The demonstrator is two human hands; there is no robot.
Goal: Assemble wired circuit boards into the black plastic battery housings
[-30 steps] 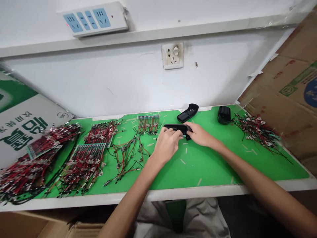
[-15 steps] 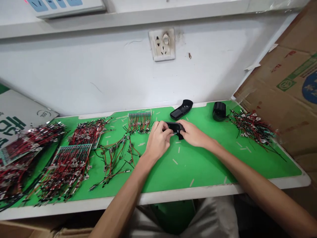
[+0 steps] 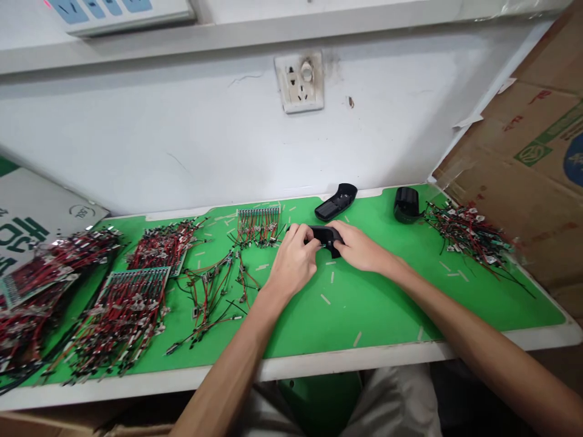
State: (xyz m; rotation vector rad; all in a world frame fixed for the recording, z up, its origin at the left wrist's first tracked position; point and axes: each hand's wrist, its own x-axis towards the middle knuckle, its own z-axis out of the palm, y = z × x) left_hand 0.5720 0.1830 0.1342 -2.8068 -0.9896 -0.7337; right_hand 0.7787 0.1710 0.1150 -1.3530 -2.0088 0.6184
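Observation:
A black plastic shell (image 3: 324, 233), curved like a handle, is held between both hands over the green mat. My left hand (image 3: 297, 255) has its fingers closed at the shell's left part, thumb and fingertips pressed at its inner side; a tiny light-coloured part shows there, too small to name. My right hand (image 3: 357, 246) grips the right end, with the thumb on the near side. Beyond the hands lies another black shell (image 3: 336, 203), its hollow side up. Left of my left hand sits a small circuit-board panel with wires (image 3: 258, 220).
Loose wired parts (image 3: 209, 291) and wired board panels (image 3: 122, 315) are spread at the left. On the right are a black curved piece (image 3: 406, 204) and a wire pile (image 3: 471, 233). A cardboard box (image 3: 523, 158) borders the right side; a wall socket (image 3: 299, 82) is behind.
The view has shifted slightly. Both hands stay on the black shell, with only a small movement of the left fingers over its inner side.

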